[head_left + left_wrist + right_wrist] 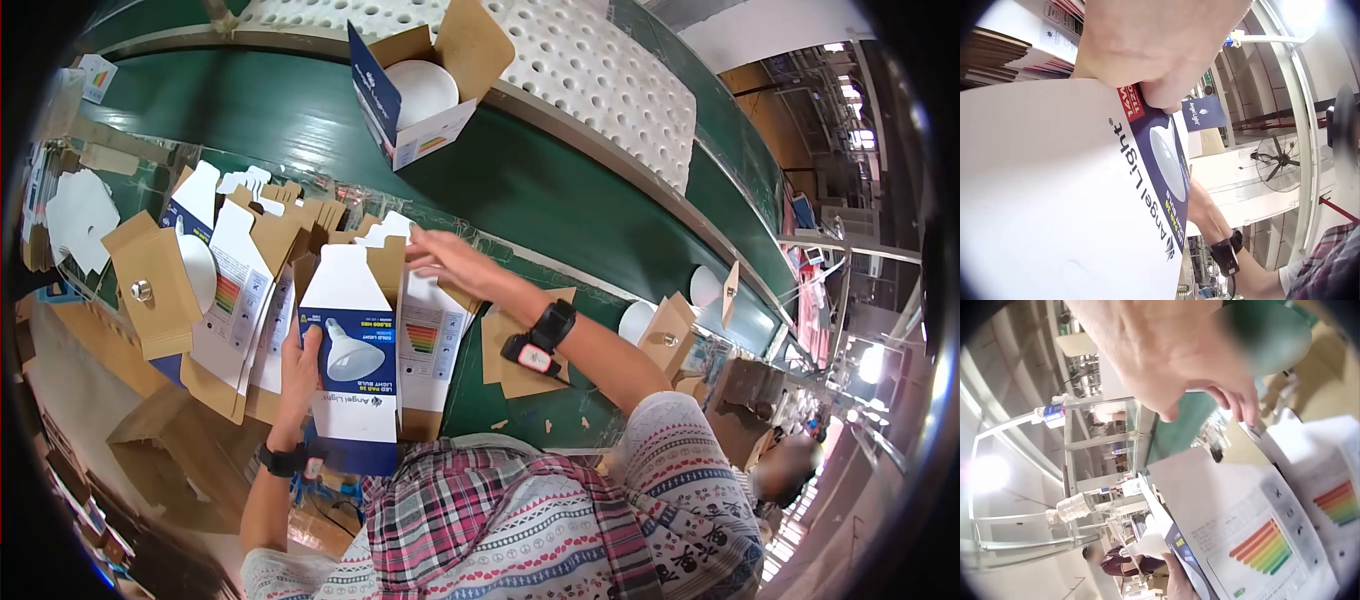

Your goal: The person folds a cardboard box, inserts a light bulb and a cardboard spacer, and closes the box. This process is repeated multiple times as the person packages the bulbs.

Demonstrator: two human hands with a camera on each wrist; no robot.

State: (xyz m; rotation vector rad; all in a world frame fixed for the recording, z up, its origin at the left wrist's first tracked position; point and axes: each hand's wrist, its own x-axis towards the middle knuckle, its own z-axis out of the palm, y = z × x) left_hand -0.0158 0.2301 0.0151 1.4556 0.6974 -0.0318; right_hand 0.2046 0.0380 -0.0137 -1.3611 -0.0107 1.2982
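Observation:
My left hand (297, 375) grips a blue and white light bulb box (352, 345), its thumb across the printed bulb picture. In the head view the box stands with its top flaps up, a white one in front and brown ones beside it. My right hand (450, 262) is at the upper right edge of this box. In the right wrist view its fingertips (1249, 415) are right at the flap edge, the thumb apart from them. More folded boxes (232, 310) lean in a row beside and behind the held one.
On the green conveyor belt (560, 185) stands an opened box (430, 135) with a white bulb inside. White perforated foam (600, 90) lies beyond. Brown cardboard inserts with bulbs stand at left (150, 285) and right (665, 335). White card pieces (82, 220) are stacked at far left.

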